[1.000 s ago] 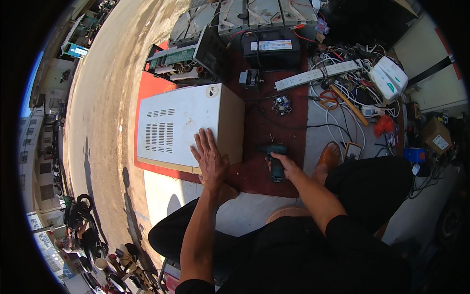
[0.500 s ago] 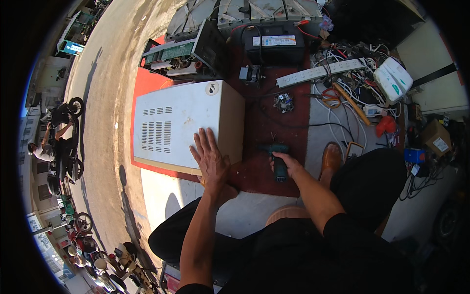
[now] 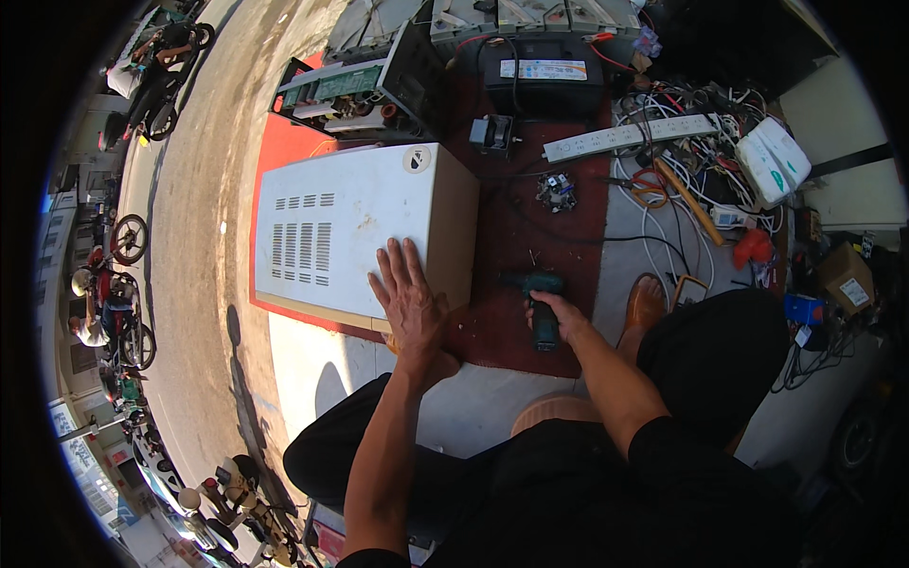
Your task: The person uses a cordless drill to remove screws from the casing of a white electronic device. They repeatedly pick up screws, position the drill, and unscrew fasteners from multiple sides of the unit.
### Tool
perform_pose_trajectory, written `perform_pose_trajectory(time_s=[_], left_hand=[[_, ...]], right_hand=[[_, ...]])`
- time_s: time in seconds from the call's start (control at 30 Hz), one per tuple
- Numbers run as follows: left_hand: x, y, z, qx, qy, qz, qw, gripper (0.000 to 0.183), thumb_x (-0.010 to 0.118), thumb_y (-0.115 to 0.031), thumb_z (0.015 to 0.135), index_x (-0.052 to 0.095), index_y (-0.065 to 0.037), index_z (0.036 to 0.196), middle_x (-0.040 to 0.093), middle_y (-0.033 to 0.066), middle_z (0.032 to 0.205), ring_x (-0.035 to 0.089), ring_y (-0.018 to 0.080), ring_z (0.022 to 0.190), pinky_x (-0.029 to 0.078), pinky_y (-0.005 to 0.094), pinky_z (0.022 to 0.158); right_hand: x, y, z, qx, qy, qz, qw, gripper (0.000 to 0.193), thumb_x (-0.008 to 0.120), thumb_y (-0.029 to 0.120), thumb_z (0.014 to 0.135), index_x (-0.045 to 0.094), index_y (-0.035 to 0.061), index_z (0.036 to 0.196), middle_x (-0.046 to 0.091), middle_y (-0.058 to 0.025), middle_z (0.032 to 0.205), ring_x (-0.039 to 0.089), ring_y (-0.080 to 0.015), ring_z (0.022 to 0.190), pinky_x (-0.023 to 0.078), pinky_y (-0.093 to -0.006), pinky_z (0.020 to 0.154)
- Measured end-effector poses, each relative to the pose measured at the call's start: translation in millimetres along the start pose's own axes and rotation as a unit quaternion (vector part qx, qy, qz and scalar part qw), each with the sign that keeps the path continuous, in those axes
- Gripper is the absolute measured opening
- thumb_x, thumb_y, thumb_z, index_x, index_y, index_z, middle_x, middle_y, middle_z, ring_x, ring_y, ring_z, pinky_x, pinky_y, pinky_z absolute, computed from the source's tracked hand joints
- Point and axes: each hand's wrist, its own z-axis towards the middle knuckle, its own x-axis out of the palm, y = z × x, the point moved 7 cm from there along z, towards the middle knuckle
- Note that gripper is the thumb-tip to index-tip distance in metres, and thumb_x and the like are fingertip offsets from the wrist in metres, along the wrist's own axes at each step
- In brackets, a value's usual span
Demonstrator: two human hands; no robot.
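Note:
A white metal casing [image 3: 360, 222] with rows of vent slots and beige sides sits on a red mat. My left hand [image 3: 409, 293] lies flat on its near right corner, fingers spread. Gripped by its handle in my right hand [image 3: 561, 314] is a dark teal cordless drill [image 3: 543, 333], held over the mat to the right of the casing. The drill's head points left, toward the casing. A small metal-framed part [image 3: 491, 135] and a little heap of screws and metal bits [image 3: 556, 192] lie beyond the drill on the mat.
Behind the casing stand an opened device with circuit boards [image 3: 355, 95] and a black battery [image 3: 544, 80]. A white power strip [image 3: 630, 137], tangled cables, an orange-handled tool [image 3: 688, 201] and a white plastic box [image 3: 774, 161] crowd the right. Motorbikes [image 3: 133, 293] pass on the street at left.
Both hands hold nearly the same places on the casing and drill. My view has shifted slightly. On the street, one motorbike has moved up the picture and another rider has come level.

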Motion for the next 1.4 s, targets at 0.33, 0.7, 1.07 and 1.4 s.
perform_pose_trajectory(time_s=[0.33, 0.7, 1.07, 1.4], left_hand=[[-2, -1, 0, 0.003, -0.006, -0.014, 1.0, 0.114, 0.084, -0.014, 0.073, 0.022, -0.004, 0.168, 0.025, 0.0247, 0.172, 0.02, 0.0461, 0.161, 0.015, 0.0632, 0.129], [0, -1, 0, 0.011, -0.016, -0.007, 1.0, 0.113, 0.082, -0.013, 0.072, 0.021, -0.005, 0.168, 0.026, 0.0254, 0.171, 0.02, 0.0478, 0.16, 0.016, 0.0655, 0.128], [1, 0, -1, 0.01, -0.014, -0.009, 1.0, 0.114, 0.082, -0.014, 0.072, 0.022, -0.005, 0.168, 0.026, 0.0252, 0.171, 0.019, 0.0474, 0.161, 0.015, 0.0651, 0.128], [0, -2, 1, 0.003, -0.008, -0.014, 1.0, 0.114, 0.083, -0.015, 0.072, 0.022, -0.006, 0.168, 0.025, 0.0248, 0.172, 0.018, 0.0466, 0.161, 0.014, 0.0649, 0.128]], right_hand=[[3, 12, 2, -0.018, 0.018, -0.058, 0.998, 0.027, 0.079, 0.025, 0.096, 0.064, 0.0082, 0.111, 0.07, -0.007, 0.098, 0.069, -0.0195, 0.078, 0.061, -0.0391, 0.066], [5, 13, -5, -0.028, 0.018, -0.068, 0.997, 0.032, 0.08, 0.024, 0.095, 0.062, 0.0074, 0.116, 0.072, -0.0083, 0.101, 0.069, -0.0184, 0.077, 0.061, -0.0371, 0.068], [13, 54, 3, -0.051, 0.033, -0.208, 0.976, 0.027, 0.08, 0.026, 0.095, 0.07, 0.0042, 0.108, 0.073, -0.0068, 0.094, 0.069, -0.0175, 0.073, 0.06, -0.0363, 0.065], [16, -33, -7, -0.023, 0.019, 0.053, 0.998, 0.027, 0.078, 0.028, 0.097, 0.068, 0.0054, 0.107, 0.068, -0.0076, 0.087, 0.068, -0.0192, 0.074, 0.061, -0.0364, 0.066]])
